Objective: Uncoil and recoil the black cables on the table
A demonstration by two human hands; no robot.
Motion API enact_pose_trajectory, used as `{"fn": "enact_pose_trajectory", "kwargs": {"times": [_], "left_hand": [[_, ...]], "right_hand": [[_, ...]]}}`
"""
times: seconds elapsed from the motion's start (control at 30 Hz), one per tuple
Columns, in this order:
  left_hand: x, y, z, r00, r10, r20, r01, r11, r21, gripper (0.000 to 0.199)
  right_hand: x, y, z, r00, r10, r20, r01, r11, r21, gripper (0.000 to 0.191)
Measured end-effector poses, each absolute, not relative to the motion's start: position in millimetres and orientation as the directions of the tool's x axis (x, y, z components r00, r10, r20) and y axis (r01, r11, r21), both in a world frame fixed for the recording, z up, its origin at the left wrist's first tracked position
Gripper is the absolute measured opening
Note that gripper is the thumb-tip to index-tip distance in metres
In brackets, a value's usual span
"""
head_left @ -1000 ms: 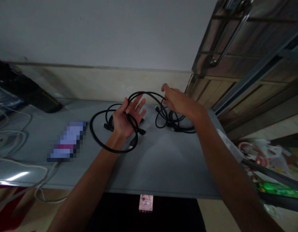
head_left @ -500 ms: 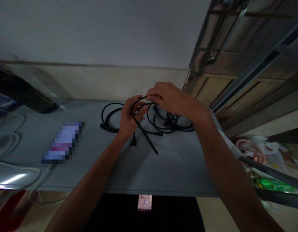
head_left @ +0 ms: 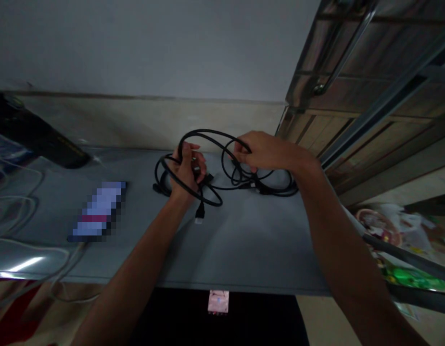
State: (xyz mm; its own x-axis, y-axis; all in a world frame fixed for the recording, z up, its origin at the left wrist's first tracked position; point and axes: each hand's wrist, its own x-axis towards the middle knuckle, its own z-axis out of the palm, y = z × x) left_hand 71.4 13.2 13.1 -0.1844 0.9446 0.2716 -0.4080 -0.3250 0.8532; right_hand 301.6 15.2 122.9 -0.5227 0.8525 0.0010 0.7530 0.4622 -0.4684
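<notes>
A thick black cable (head_left: 211,131) arches in two strands between my hands above the grey table. My left hand (head_left: 186,170) is partly curled round it, with a loop lying over the wrist side and a cable end near the fingers. My right hand (head_left: 256,150) grips the cable further along, its fingertips partly hidden. Below my left hand lies a black plug with a pale tip (head_left: 199,212). Under and beside my right hand sits a tangled heap of black cables (head_left: 280,191). Another black coil (head_left: 160,175) rests behind my left hand.
A phone (head_left: 99,209) with a white cord (head_left: 59,269) lies on the left of the table (head_left: 244,254). Behind it leans a dark cylindrical object (head_left: 45,139). The wall stands at the back; a metal rail (head_left: 381,105) and a pink basket (head_left: 379,226) are on the right.
My right hand has moved right and slightly down, drawing out a wider arch of cable. The loose end that hung forward has swung back into a loop by my left hand.
</notes>
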Motion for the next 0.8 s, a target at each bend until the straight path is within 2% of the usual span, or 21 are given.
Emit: {"fn": "enact_pose_trajectory", "kwargs": {"times": [0.13, 0.27, 0.37, 0.5, 0.67, 0.8], "left_hand": [[67.1, 11.8, 20.7, -0.217, 0.96, 0.178, -0.506, -0.266, 0.82, 0.033], [67.4, 10.5, 21.8, -0.186, 0.975, 0.123, -0.57, -0.209, 0.794, 0.032], [69.2, 10.3, 20.6, -0.134, 0.988, 0.073, -0.571, -0.137, 0.81, 0.035], [70.9, 8.7, 18.3, -0.07, 0.997, 0.042, -0.555, -0.074, 0.829, 0.034], [71.4, 4.7, 16.2, 0.036, 0.998, 0.051, -0.532, -0.024, 0.847, 0.029], [69.9, 4.5, 16.1, 0.028, 1.0, 0.013, -0.549, 0.005, 0.836, 0.026]], "right_hand": [[310.5, 23.9, 113.9, -0.629, 0.776, -0.05, 0.672, 0.51, -0.537, 0.012], [313.0, 33.2, 102.9, -0.694, 0.712, -0.105, 0.646, 0.552, -0.528, 0.008], [311.5, 31.3, 105.1, -0.688, 0.716, -0.12, 0.653, 0.537, -0.534, 0.01], [304.2, 16.3, 122.1, -0.651, 0.758, 0.035, 0.596, 0.539, -0.595, 0.011], [289.9, -0.5, 139.6, -0.564, 0.792, 0.233, 0.595, 0.585, -0.551, 0.015], [282.1, -6.3, 145.4, -0.53, 0.785, 0.32, 0.573, 0.61, -0.547, 0.026]]}}
